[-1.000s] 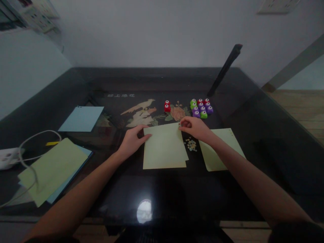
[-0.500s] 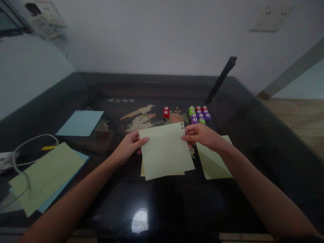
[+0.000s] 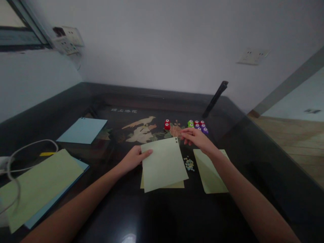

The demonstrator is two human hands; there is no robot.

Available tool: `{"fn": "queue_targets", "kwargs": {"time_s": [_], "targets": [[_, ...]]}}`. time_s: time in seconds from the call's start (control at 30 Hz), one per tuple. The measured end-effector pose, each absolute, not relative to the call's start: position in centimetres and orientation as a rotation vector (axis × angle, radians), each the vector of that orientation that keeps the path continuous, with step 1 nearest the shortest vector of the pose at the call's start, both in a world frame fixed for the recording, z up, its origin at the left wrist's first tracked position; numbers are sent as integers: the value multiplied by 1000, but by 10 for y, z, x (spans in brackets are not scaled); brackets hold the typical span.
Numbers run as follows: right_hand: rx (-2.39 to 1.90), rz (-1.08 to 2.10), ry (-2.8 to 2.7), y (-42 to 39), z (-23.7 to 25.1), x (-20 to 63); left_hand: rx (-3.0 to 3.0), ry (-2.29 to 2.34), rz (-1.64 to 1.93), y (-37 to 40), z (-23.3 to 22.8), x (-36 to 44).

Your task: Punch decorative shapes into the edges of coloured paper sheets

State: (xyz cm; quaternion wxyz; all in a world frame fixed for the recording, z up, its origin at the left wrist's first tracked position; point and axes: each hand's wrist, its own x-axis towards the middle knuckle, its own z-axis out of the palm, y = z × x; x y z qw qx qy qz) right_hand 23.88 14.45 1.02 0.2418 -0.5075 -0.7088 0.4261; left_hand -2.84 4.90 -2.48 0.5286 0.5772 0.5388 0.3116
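Observation:
My left hand (image 3: pixel 134 158) grips the left edge of a pale yellow-green sheet of paper (image 3: pixel 163 163), thumb on top. Dark little holes show at the sheet's upper right corner. Beneath it, a yellow sheet (image 3: pixel 178 185) peeks out. My right hand (image 3: pixel 196 138) is off the paper, with fingers apart and nothing visible in them, beside a cluster of small green, red and purple craft punches (image 3: pixel 197 125) with eye-like tops. Two red punches (image 3: pixel 167 125) stand left of it. A small heap of paper cut-outs (image 3: pixel 189 163) lies right of the sheet.
Another yellow-green sheet (image 3: pixel 209 179) lies under my right forearm. A light blue sheet (image 3: pixel 83 131) lies at the left back. Nearer left are stacked papers (image 3: pixel 43 182) and a white cable (image 3: pixel 11 162). A black stick-like object (image 3: pixel 215 99) stands at the table's back right.
My right hand has let go of the sheet's right edge and moved up towards the punches. My left hand still holds the sheet. The view has tilted upward, and the cut-outs now show more fully.

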Motion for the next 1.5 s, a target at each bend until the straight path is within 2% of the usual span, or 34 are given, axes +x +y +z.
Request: {"fn": "queue_targets", "kwargs": {"time_s": [0.3, 0.6, 0.73, 0.93, 1.07, 1.27, 1.5], "targets": [[-1573, 684, -2066, 207, -14, 181, 1462, 1263, 694, 51, -26, -29], [-1589, 570, -2060, 206, -18, 171, 1467, 1258, 674, 51, -26, -29], [-1485, 686, -1990, 197, -13, 181, 1438, 1252, 676, 51, -27, -30], [-1333, 1024, -1834, 151, 9, 223, 1318, 1237, 720, 49, -24, -29], [-1210, 1334, -1468, 103, 19, 258, 1246, 1281, 744, 42, -13, -23], [-1177, 1634, -1155, 48, 16, 281, 1078, 1216, 633, 24, 2, -3], [-1107, 1900, -993, 34, 9, 279, 1053, 1251, 500, 22, -1, 0]]}}
